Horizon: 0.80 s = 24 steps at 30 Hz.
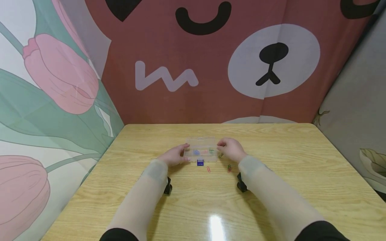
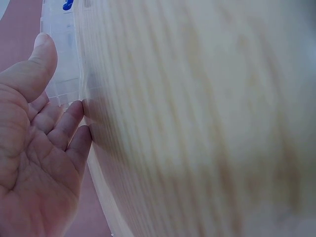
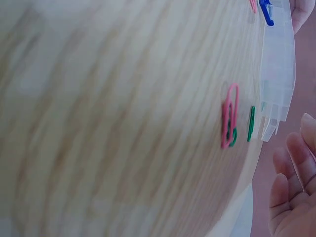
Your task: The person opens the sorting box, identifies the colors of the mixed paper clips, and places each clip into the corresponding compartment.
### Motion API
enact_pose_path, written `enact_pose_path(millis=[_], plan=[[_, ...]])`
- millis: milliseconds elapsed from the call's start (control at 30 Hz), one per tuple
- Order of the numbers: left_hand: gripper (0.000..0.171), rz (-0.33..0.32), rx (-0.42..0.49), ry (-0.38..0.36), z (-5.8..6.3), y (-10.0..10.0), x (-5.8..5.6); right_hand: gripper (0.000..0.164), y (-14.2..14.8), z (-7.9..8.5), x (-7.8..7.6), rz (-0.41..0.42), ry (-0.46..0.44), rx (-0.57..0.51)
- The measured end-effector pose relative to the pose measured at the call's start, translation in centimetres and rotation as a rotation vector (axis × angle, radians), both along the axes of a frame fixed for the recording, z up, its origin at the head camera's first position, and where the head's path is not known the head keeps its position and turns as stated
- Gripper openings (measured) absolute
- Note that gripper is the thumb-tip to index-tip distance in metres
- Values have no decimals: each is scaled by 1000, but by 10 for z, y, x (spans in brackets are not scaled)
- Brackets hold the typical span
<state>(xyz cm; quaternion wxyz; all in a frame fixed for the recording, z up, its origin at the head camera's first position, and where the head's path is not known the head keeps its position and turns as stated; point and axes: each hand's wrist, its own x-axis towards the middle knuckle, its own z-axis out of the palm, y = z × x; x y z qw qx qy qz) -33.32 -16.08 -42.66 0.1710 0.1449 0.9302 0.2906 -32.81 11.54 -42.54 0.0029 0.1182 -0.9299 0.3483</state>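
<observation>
A clear plastic compartment box (image 1: 196,158) lies on the table with its lid raised at the back. Inside it small blue, pink and green pieces show. My left hand (image 1: 176,155) holds the box's left end, thumb at the front and fingers behind. At the right end, my right hand (image 1: 231,149) has its fingers bent close to the box edge; I cannot tell whether they pinch anything. A green paper clip (image 3: 251,123) lies near that end, and a pink paper clip (image 3: 233,116) overlaps another green one closer to me.
A small dark blue clip (image 1: 200,162) sits at the box's front edge. Another pink paper clip (image 1: 208,169) lies just in front of the box. The wooden table (image 1: 205,197) ends at a brown printed cloth (image 1: 181,107) behind.
</observation>
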Motion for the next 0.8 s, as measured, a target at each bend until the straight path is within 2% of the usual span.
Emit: enact_pose_path(millis=[233, 467, 800], plan=[[71, -6, -7, 9, -1, 0, 0, 21, 10, 0, 4, 21, 6, -6], [71, 0, -10, 6, 0, 0, 0, 18, 14, -3, 4, 8, -19, 10], [70, 0, -18, 13, -2, 0, -1, 13, 14, -10, 2, -7, -120, 7]])
